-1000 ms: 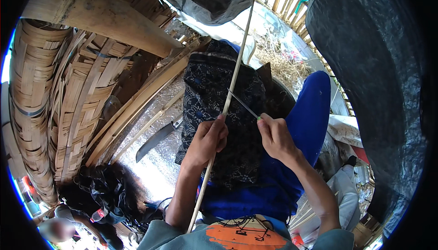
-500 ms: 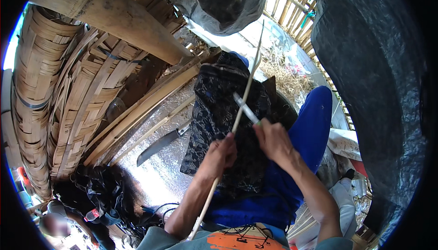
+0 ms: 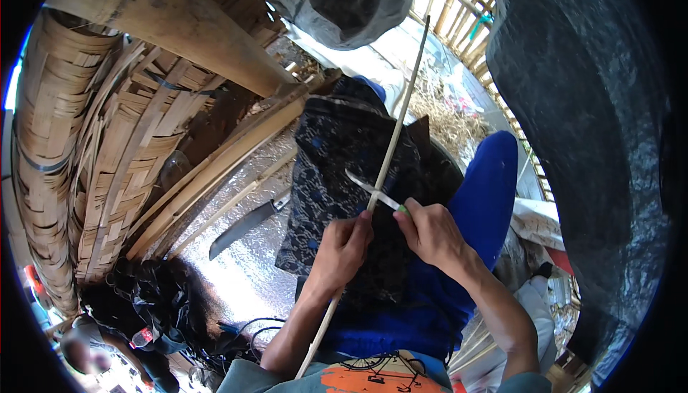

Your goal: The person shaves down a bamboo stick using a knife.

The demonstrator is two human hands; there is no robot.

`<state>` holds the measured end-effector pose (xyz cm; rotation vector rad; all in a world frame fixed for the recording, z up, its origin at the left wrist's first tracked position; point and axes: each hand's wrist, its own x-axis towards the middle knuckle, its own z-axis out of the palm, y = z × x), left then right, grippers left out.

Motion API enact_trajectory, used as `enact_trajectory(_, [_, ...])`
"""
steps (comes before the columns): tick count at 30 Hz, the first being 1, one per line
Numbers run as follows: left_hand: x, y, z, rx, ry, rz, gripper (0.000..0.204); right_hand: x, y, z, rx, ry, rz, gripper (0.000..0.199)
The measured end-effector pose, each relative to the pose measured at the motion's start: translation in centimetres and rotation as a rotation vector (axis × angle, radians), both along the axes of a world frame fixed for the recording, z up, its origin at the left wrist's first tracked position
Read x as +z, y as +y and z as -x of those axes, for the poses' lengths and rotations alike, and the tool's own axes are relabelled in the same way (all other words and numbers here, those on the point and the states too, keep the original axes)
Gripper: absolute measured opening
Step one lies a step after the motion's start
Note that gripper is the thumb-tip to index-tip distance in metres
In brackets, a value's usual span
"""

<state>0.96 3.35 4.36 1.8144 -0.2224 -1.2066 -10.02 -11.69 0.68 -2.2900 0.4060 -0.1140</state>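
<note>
Two hands: left hand grips bamboo strip; right hand holds small knife against strip.

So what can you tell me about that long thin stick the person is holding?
The bamboo strip is a long, thin, pale yellowish sliver, straight and smooth as far as can be seen. It runs steeply from low near the person's body up past the dark patterned cloth on the lap toward the top of the view. The left hand grips it around its lower middle. The small knife in the right hand has its blade laid against the strip just above that grip.
</note>
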Motion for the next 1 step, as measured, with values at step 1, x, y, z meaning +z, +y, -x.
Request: enact_trajectory(1, [-0.13,-0.09,0.07,-0.042,-0.093,-0.017,0.049,-0.20,0.03,0.15,-0.023,0.066,-0.017,0.036])
